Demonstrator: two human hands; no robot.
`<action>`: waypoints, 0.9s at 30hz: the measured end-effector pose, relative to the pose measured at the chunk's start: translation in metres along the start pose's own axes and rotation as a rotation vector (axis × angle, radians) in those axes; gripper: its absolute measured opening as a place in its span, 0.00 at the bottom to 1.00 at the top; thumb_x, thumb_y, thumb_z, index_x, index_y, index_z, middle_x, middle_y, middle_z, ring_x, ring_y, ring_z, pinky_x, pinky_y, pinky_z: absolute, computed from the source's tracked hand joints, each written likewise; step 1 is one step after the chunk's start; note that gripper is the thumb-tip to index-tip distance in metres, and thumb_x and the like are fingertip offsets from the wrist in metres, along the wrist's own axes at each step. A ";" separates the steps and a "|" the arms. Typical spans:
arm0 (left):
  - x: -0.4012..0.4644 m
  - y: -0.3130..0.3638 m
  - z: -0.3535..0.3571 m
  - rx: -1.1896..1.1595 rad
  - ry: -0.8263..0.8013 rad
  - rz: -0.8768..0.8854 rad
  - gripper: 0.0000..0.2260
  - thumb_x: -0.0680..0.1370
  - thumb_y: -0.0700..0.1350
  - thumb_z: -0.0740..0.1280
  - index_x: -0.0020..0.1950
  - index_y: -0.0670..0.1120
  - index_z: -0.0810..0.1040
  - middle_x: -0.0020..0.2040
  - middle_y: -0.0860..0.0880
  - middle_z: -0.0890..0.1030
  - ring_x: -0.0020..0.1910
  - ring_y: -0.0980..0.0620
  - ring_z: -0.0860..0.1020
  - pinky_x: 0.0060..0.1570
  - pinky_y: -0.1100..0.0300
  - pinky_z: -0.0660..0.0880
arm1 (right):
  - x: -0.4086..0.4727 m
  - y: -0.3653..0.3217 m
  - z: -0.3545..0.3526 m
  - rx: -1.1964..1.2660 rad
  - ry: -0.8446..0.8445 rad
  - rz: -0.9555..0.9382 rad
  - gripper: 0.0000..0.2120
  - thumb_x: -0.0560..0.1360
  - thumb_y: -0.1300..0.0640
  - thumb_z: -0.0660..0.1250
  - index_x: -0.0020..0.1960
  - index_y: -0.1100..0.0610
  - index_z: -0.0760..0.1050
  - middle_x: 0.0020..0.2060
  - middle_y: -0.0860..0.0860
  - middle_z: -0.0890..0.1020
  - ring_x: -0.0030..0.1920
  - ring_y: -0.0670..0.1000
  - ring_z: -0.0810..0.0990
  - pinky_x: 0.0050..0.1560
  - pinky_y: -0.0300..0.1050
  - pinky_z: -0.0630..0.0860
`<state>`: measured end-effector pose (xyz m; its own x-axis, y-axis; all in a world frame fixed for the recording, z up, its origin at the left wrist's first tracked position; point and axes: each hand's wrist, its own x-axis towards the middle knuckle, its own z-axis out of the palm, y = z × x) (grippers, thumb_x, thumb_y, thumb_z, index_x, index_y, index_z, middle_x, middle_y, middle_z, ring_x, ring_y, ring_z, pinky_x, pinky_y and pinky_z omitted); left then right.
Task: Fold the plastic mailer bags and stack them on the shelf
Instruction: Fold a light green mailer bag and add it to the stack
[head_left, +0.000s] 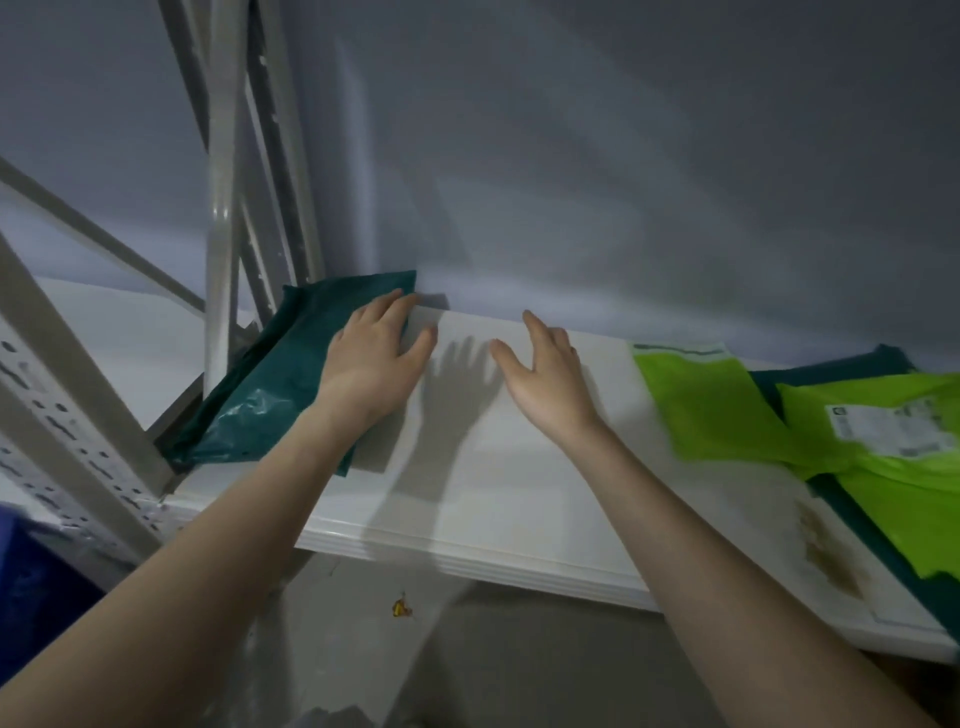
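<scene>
Stacking step: left hand (375, 358) pressed flat on folded teal mailer (270, 395) at shelf's (467, 519) 9 o'clock; right hand (545, 379) open, probably hovering. Next: grab green mailers (727, 405) at 3 o'clock.

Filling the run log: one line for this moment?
left hand flat on dark green mailer | right hand open above shelf | lime mailers unfolded at right

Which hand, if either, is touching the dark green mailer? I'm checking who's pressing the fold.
Touching: the head view shows the left hand resting flat on the dark green mailer; the right hand is apart.
</scene>
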<state>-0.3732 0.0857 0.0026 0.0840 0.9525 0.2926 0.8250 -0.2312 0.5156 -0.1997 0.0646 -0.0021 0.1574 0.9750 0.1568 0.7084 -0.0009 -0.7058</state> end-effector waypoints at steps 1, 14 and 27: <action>-0.001 0.012 0.003 -0.022 -0.002 0.011 0.22 0.80 0.55 0.55 0.74 0.51 0.63 0.75 0.51 0.62 0.74 0.49 0.59 0.71 0.50 0.58 | -0.001 0.005 -0.010 0.000 0.024 0.009 0.29 0.78 0.46 0.59 0.75 0.54 0.57 0.72 0.53 0.62 0.73 0.55 0.58 0.70 0.47 0.57; -0.023 0.149 0.089 -0.405 -0.132 0.054 0.22 0.80 0.52 0.59 0.72 0.47 0.65 0.71 0.50 0.67 0.71 0.52 0.64 0.66 0.62 0.58 | -0.027 0.118 -0.135 0.022 0.252 0.167 0.27 0.77 0.48 0.62 0.73 0.56 0.62 0.70 0.56 0.66 0.71 0.55 0.62 0.70 0.47 0.58; -0.020 0.194 0.197 -0.578 -0.396 -0.161 0.24 0.78 0.54 0.61 0.72 0.48 0.64 0.70 0.48 0.68 0.68 0.50 0.68 0.65 0.58 0.64 | -0.042 0.228 -0.173 0.096 0.222 0.362 0.29 0.78 0.46 0.59 0.75 0.54 0.56 0.74 0.52 0.60 0.73 0.52 0.59 0.69 0.48 0.59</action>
<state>-0.1047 0.0607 -0.0625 0.2726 0.9588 -0.0805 0.4256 -0.0451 0.9038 0.0740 -0.0145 -0.0501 0.5353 0.8443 0.0246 0.5147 -0.3029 -0.8021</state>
